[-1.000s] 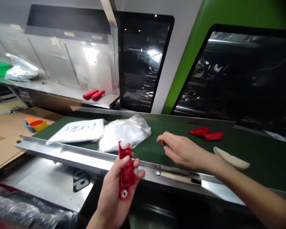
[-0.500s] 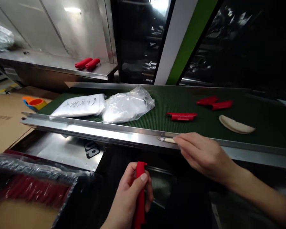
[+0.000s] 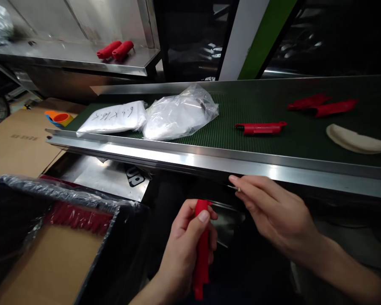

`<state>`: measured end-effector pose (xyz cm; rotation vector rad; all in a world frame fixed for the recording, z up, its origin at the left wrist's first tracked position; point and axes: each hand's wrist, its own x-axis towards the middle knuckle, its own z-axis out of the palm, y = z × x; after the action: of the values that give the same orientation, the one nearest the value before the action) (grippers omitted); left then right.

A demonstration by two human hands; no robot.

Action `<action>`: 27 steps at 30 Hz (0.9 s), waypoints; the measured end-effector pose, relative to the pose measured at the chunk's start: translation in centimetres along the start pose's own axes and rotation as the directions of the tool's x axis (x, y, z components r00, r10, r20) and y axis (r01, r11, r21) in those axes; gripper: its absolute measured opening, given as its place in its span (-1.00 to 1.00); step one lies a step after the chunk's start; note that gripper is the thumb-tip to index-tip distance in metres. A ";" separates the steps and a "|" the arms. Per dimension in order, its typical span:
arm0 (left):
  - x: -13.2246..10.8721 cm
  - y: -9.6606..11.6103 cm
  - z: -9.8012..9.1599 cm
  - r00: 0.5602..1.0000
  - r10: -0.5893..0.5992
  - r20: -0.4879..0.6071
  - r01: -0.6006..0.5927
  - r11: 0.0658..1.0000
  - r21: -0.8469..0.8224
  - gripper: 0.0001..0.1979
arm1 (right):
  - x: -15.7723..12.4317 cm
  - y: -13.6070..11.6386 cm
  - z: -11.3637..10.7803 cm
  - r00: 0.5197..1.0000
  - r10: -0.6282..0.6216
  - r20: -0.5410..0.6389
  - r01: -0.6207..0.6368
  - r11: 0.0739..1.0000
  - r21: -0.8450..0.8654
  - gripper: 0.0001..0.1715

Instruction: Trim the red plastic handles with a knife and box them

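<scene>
- Left hand grips a red plastic handle part upright, thumb pressed near its top, below the near steel rail of the conveyor.
- Right hand pinches a small knife between thumb and forefinger, with only the tip showing, just right of the red part and apart from it.
- On the green belt beyond lie two clear plastic bags, three more red parts and a cream piece.
- Near left stands a bag-lined carton with red parts along its far wall.
</scene>
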<state>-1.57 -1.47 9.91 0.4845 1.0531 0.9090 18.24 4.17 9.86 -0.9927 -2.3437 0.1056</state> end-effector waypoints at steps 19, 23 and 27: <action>-1.6 0.5 0.4 1.000 0.008 0.007 -0.007 0.996 -0.094 -0.68 | 0.6 -4.3 -1.6 0.999 -0.047 0.006 0.045 0.986 0.160 -0.47; -1.6 0.2 0.3 1.000 0.020 0.010 -0.019 0.993 -0.113 -0.69 | 0.8 -4.4 -1.6 0.999 -0.050 0.008 0.049 0.988 0.144 -0.54; -1.6 0.0 0.2 1.000 0.015 0.019 -0.012 0.992 -0.127 -0.70 | 0.8 -4.3 -1.8 0.998 -0.064 0.021 0.061 0.992 0.111 -0.57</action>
<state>-1.74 -2.78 10.82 0.3946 0.9681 0.9747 16.12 1.34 12.98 -0.8686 -2.3607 0.2216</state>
